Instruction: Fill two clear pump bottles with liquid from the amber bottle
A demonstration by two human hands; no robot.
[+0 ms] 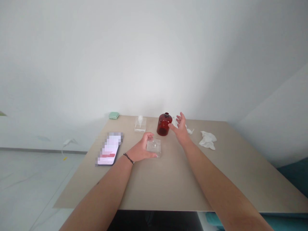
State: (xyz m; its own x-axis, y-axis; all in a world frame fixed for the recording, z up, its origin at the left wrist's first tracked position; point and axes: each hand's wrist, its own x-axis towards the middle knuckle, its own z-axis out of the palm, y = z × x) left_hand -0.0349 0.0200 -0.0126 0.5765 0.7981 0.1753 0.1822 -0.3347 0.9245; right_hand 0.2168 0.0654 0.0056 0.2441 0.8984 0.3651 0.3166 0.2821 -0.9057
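Note:
My left hand (142, 149) is closed around a small clear square box (154, 147) at the middle of the table, thumb on its near side and fingers on its far side. Just behind it stands a dark red glass bottle (163, 125), upright, with an uncapped narrow neck. To the right of the bottle, my right hand (181, 129) is open, its fingers spread and thumb close to the bottle's side. From this angle I cannot tell whether the thumb touches the glass. Nothing shows in the right palm.
Crumpled white tissue (208, 140) lies at the right, with more tissue (190, 131) partly behind my right hand. A second clear square piece (140, 125) with a white top stands back left. A phone (109, 149) and a green case (114, 115) are at the table's (166, 189) left side.

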